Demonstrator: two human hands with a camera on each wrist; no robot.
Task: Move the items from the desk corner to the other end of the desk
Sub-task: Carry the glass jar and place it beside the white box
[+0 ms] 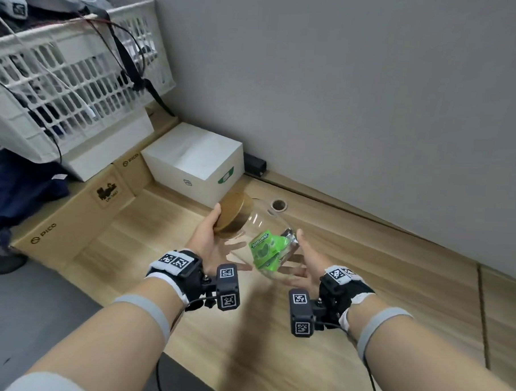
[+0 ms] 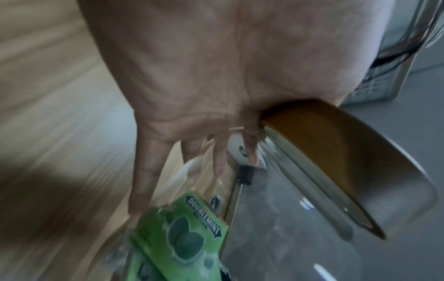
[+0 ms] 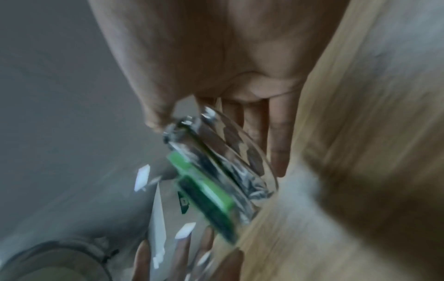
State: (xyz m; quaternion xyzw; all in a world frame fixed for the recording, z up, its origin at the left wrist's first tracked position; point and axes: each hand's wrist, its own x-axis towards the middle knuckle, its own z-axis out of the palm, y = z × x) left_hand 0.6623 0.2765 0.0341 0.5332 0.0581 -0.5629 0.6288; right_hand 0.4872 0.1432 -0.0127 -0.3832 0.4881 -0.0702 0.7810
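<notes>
A clear glass jar [image 1: 260, 225] with a brown wooden lid [image 1: 231, 213] hangs tilted above the wooden desk [image 1: 379, 289], lid end to the left. Inside lie a green Doublemint pack [image 1: 264, 249] and some silver foil. My left hand [image 1: 210, 237] grips the lid end, thumb over the lid's rim, fingers under the glass. My right hand [image 1: 297, 257] grips the base, thumb on its upper edge. The left wrist view shows the lid [image 2: 324, 152], the pack [image 2: 182, 237] and my left hand [image 2: 192, 76]. In the right wrist view my right hand [image 3: 228, 57] is against the jar's base [image 3: 240, 148].
A white box [image 1: 193, 160] stands in the desk corner by the grey wall. Cardboard boxes [image 1: 72, 216] sit left of it, with a white slatted crate [image 1: 64, 77] of cables on top. A cable hole [image 1: 278, 205] is behind the jar. The floor lies past the desk's near-left edge.
</notes>
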